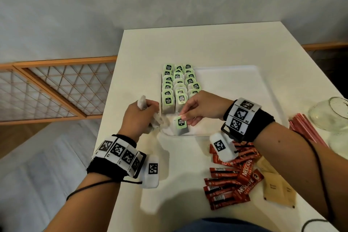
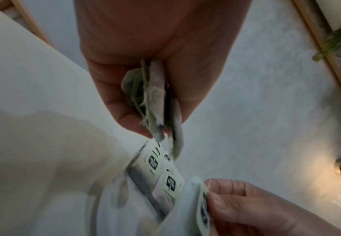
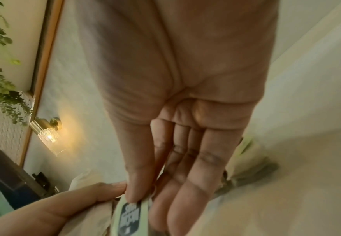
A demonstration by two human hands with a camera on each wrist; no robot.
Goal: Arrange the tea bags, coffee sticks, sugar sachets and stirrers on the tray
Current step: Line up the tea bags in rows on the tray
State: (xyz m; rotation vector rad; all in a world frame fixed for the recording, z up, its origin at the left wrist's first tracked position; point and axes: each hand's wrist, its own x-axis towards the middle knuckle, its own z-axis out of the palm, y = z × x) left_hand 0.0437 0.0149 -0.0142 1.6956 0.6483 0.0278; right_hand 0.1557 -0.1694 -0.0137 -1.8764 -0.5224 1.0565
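Three rows of tea bags [image 1: 178, 83] with green tags lie on the left part of the white tray [image 1: 235, 84]. My right hand [image 1: 199, 108] pinches one tea bag [image 1: 180, 126] by its top, just above the tray's near left corner; its green tag [image 3: 130, 217] shows under the thumb. My left hand [image 1: 140, 117] grips a bunch of tea bags [image 2: 155, 102] beside the tray's left edge. Red coffee sticks [image 1: 231, 181] and brown sugar sachets [image 1: 278, 188] lie on the table in front of the tray. Red stirrers [image 1: 305, 128] lie at the right.
A glass jar [image 1: 331, 114] lies on its side at the table's right edge, behind the stirrers. The white table [image 1: 207, 47] stands against a grey wall. The right part of the tray is bare. A wooden lattice rail [image 1: 52, 88] runs at the left.
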